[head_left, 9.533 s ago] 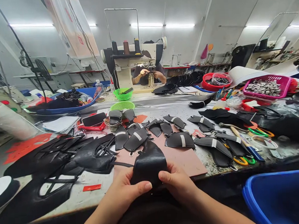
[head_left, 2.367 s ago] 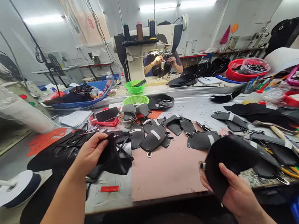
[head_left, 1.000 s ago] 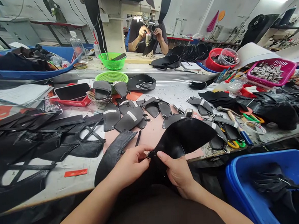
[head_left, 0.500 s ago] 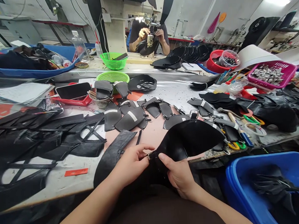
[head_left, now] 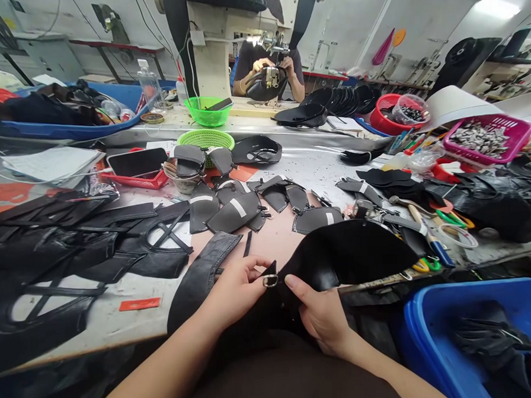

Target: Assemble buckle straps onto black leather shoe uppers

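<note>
Between finger and thumb, my left hand (head_left: 239,289) pinches a small metal buckle (head_left: 270,280) with a short black strap end. My right hand (head_left: 322,315) grips a large curved black leather piece (head_left: 352,251), thumb on top near the buckle. The piece fans out to the right above that hand. Under my left forearm lies another black stitched piece (head_left: 190,286). Grey padded pieces with white strips (head_left: 233,211) lie just beyond my hands. Where the strap meets the leather is too dark to make out.
Black strapped pieces (head_left: 134,241) cover the table's left side. A blue bin (head_left: 483,285) stands at the lower right. Tools, scissors and a pink basket (head_left: 489,140) lie to the right. Across the table a person works at a sewing machine (head_left: 209,59).
The buckle has turned to face up in my left fingers, with a strap end sticking up behind it. The leather piece has swung lower and spread further right in my right hand.
</note>
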Tool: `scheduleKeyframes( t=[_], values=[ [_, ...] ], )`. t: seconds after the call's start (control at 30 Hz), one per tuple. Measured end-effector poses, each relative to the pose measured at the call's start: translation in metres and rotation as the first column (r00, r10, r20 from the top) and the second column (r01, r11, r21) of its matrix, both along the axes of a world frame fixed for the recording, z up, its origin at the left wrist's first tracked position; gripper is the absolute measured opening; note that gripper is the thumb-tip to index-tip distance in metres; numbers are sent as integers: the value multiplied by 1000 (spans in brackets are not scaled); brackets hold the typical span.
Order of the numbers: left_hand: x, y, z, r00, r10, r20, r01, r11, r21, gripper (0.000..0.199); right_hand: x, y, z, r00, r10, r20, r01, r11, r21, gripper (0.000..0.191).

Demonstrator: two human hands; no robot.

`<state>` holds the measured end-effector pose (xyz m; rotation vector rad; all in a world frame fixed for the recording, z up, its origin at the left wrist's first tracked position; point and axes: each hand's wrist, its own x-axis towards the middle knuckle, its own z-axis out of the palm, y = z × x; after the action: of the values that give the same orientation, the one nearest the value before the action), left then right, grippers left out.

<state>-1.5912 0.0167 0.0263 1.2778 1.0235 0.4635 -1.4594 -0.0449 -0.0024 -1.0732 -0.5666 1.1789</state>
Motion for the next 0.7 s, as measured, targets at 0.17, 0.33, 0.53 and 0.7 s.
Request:
scheduleKeyframes(
  t=[0.17,0.33,0.53,0.7],
  values=[
    [-2,-3,8,999,-4,-32,5,999,47,27,-3,6,-5,997,-70,-19,70,997,-28,45],
    [-3,-3,8,999,-10,37,8,999,43,23,-2,5,-13,997,-42,63,45,998,-39,35],
    [-4,-3,5,997,-32,71,28,998,56,19,1,3,-18,969,2,248,21,996,-90,31],
    [-6,-4,6,996,-53,75,47,996,73,16,-2,4,-17,963,-20,270,48,994,-97,34]
  ],
)
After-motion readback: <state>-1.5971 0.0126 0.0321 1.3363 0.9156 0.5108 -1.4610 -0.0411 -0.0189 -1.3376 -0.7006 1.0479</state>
